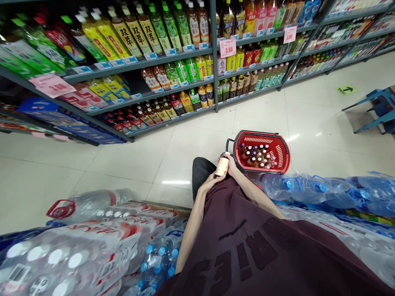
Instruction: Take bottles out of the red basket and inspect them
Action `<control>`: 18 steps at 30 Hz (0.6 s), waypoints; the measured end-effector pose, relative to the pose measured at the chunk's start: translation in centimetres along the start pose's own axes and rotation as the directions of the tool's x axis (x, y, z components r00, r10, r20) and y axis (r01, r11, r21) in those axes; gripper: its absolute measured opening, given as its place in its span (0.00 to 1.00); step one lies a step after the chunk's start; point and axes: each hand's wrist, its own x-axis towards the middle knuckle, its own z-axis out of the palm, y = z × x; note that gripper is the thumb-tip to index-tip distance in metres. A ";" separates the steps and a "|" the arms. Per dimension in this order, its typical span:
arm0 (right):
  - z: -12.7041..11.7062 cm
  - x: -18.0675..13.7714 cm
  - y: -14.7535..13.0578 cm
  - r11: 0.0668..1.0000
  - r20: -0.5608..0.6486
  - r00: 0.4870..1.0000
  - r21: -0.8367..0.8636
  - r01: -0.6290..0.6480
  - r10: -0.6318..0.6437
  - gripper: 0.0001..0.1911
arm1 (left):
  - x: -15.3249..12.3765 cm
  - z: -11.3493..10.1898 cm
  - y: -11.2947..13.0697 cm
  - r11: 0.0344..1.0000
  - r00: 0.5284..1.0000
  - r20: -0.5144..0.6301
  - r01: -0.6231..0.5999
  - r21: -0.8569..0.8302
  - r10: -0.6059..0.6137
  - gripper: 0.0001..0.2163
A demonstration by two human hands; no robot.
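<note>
We read the basket (285, 158) as smooth red plastic, low sheen. Left of it, bottle (222, 165): satin-looking label (221, 167), smooth cap (227, 153). Under it, floor (185, 144): glossy tile, streaky reflections. Beyond it, shelving (215, 82): dark, painted-metal look, matt; price cards (228, 48) look like paper. Nearer than it: shirt (253, 209), matt cloth; wrapped packs (101, 246), crinkled shiny film.

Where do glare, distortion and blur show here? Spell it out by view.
Head view, throughout: white streaks of glare lie on the glossy cream floor tiles; the dark grey shelving slants and stretches toward the edges; fine print on the white-capped, cream-labelled bottle is too soft to read.
</note>
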 end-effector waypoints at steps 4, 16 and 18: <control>0.2 -0.5 -0.3 0.999 0.040 0.999 0.038 0.003 -0.004 0.07 | 0.0 -0.6 -0.5 0.995 0.997 0.007 0.083 -0.053 -0.083 0.33; 0.1 -0.3 -0.2 0.996 0.065 0.996 0.069 -0.059 0.054 0.07 | 0.0 -0.8 -0.8 0.975 0.979 -0.025 0.200 -0.097 -0.203 0.28; 0.0 -0.2 -0.1 0.996 0.055 0.997 0.065 -0.060 0.056 0.07 | -0.1 -1.0 -0.7 0.977 0.978 -0.039 0.201 -0.073 -0.204 0.26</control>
